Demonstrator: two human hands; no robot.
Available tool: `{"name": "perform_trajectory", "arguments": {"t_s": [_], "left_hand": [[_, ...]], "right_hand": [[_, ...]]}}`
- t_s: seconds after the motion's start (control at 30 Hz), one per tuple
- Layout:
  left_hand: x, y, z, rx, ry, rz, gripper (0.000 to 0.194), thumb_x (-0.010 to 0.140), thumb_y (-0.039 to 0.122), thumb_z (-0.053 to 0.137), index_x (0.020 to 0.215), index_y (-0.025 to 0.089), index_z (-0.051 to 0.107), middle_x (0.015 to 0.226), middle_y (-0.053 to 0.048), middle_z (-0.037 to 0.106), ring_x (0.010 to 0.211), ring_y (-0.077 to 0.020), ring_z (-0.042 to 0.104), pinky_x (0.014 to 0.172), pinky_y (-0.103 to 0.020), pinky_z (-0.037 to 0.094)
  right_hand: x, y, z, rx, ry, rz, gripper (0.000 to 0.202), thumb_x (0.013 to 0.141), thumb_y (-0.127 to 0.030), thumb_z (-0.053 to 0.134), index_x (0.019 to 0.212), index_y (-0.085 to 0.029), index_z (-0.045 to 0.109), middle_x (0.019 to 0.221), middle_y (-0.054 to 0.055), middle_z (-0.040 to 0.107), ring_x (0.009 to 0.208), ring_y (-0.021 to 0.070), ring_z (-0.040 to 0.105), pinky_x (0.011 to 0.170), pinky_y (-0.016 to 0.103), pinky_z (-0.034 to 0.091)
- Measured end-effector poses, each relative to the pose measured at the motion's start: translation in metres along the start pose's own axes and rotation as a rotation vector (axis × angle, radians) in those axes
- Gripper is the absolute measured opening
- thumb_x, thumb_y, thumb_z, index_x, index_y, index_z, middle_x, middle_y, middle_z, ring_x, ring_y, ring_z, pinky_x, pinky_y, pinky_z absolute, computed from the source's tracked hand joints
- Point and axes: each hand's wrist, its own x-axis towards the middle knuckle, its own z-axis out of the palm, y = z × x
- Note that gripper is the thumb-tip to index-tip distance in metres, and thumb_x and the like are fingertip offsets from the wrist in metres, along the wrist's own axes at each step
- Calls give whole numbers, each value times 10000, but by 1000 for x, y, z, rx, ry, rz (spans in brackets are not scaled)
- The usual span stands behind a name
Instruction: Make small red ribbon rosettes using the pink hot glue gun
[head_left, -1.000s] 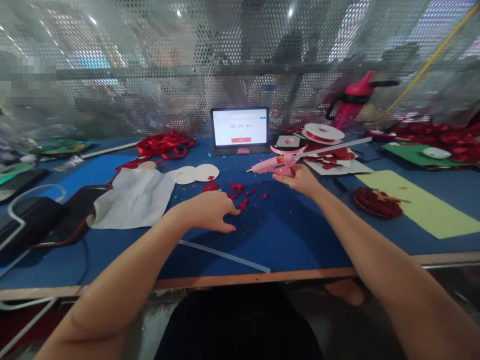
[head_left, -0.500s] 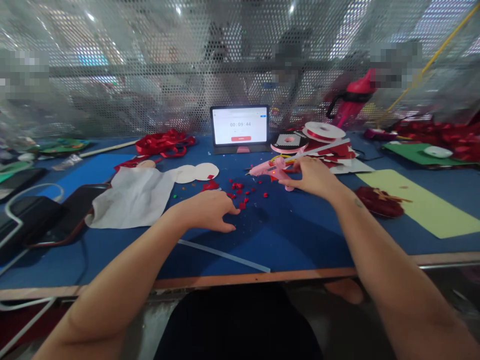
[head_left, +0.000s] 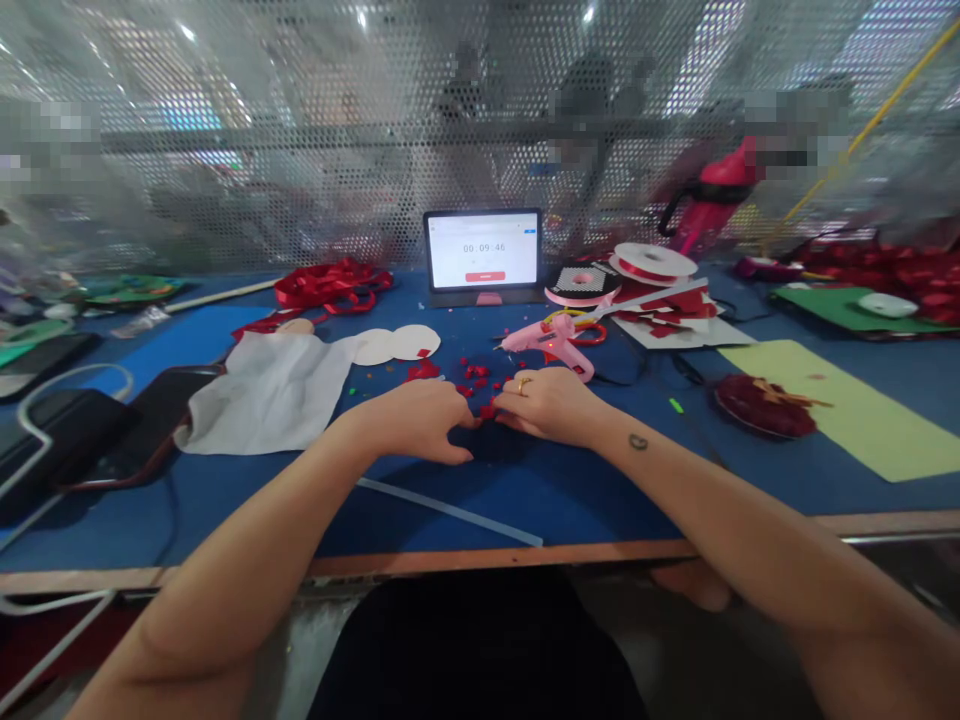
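Observation:
My left hand [head_left: 421,412] rests low over the blue table, thumb apart from the fingers, its fingertips at a small red piece [head_left: 487,411]. From the other side my right hand [head_left: 546,404], with a ring on one finger, has its bent fingers closed at that same red piece; whether it pinches it is too small to tell. Several red bits [head_left: 474,371] are scattered just beyond the hands. Behind my right hand lies a pink glue gun [head_left: 551,343] with a small light on. A clear glue stick [head_left: 450,510] lies nearer the table's front edge.
White round cutouts [head_left: 409,343] and a white cloth [head_left: 270,395] lie left. A tablet [head_left: 484,250] showing a timer stands at the back. Ribbon spools [head_left: 654,262], scissors [head_left: 589,331] and yellow paper [head_left: 847,410] are right. Phones lie far left.
My right hand has left the glue gun and come left and nearer, to the red piece beside my left hand. My left hand has hardly moved.

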Motion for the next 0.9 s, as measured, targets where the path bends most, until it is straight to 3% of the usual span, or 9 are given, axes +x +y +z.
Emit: {"name": "perform_trajectory", "arguments": {"t_s": [0.3, 0.43, 0.6, 0.73, 0.9], "left_hand": [[0, 0, 1, -1, 37, 20, 207, 718, 378, 592, 777, 199, 679, 635, -20, 633, 595, -164, 551, 513, -249, 308], [2, -4, -2, -62, 92, 6, 176, 730, 359, 593, 739, 196, 659, 590, 10, 608, 547, -122, 530, 511, -223, 310], [4, -8, -5, -140, 353, -211, 146, 757, 319, 571, 757, 178, 612, 618, 23, 614, 557, -94, 535, 526, -194, 345], [5, -3, 4, -302, 568, -209, 168, 786, 329, 550, 732, 171, 571, 644, 26, 625, 577, -76, 556, 562, -177, 411], [7, 7, 15, -521, 813, -173, 165, 780, 316, 591, 786, 158, 546, 668, 11, 650, 552, -73, 599, 547, -170, 473]], "right_hand": [[3, -4, 1, -73, 18, -92, 219, 873, -157, 416, 727, -149, 579, 617, 21, 606, 577, 119, 486, 491, 287, 163], [2, -2, -1, -104, 110, -96, 229, 867, -157, 431, 702, -156, 589, 580, 6, 589, 556, 113, 477, 497, 284, 201], [-6, -2, -27, -186, 313, -39, 207, 869, -176, 458, 756, -199, 630, 587, -21, 594, 576, 103, 493, 532, 265, 276], [-15, -4, -49, -181, 372, 24, 156, 870, -216, 486, 847, -223, 640, 633, -22, 615, 611, 99, 512, 596, 253, 336], [-18, -5, -54, -101, 369, 53, 142, 861, -209, 502, 898, -240, 635, 655, -23, 618, 616, 97, 520, 623, 254, 363]]}}
